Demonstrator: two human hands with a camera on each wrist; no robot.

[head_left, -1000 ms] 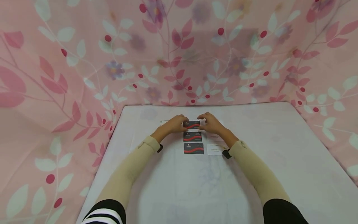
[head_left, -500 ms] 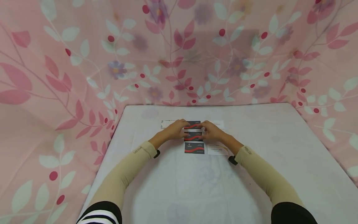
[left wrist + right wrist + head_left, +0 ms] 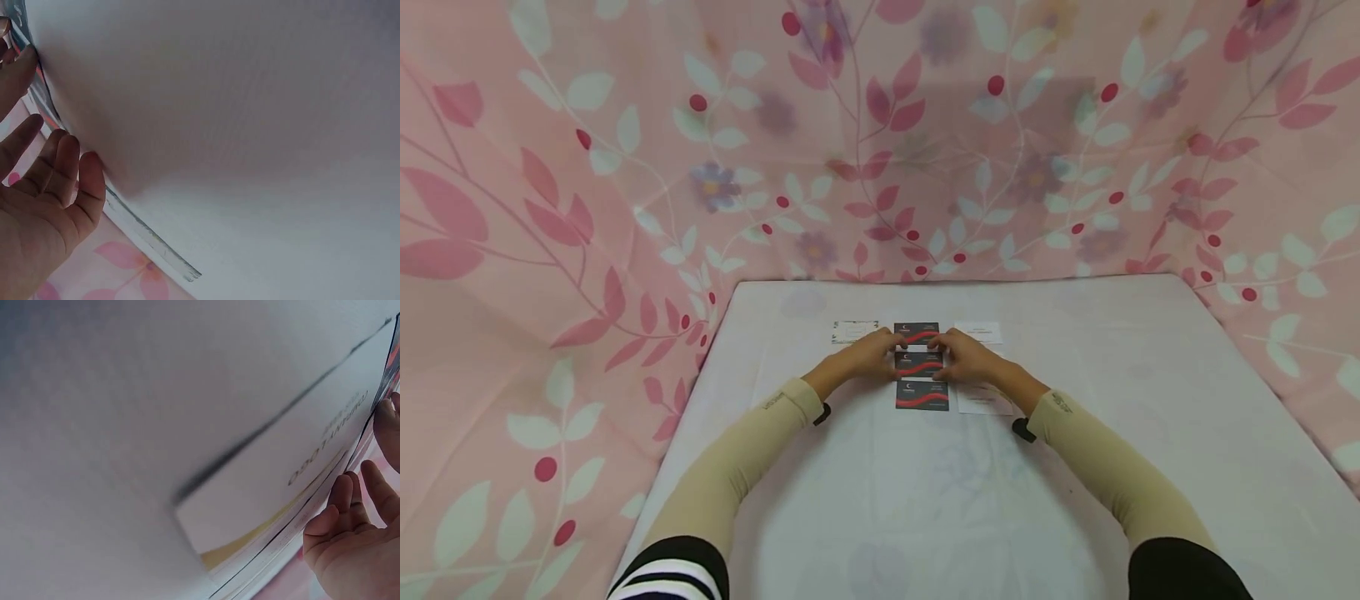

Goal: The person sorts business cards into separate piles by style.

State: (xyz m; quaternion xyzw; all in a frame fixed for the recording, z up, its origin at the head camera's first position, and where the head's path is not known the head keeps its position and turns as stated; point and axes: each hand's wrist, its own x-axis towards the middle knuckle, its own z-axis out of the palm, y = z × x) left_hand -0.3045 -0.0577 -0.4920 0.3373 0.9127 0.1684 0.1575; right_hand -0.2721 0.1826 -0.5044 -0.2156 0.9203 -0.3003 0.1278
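3 dark cards with red waves lie in a column at mid-table, long sides parallel, narrow gaps between: far card, middle card, near card. Both hands meet at the middle card. Left hand comes in from the card's left short edge, right hand from its right short edge, fingertips touching or nearly touching those edges. The paired approach looks like squaring the card against its neighbours, so the column stays straight; that is a reading, not certain.

Hand state: fingers appear loosely bent and close together, tips on or at the card, nothing lifted. Wrist views are too close and blurred to confirm; the left wrist view shows fingers relaxed beside a card edge.

White cards flank the column: 1 far left, 1 far right, 1 near right partly under the right wrist.

Room: white table is broad toward the person and on both sides. Floral pink cloth closes the back edge and both side edges.
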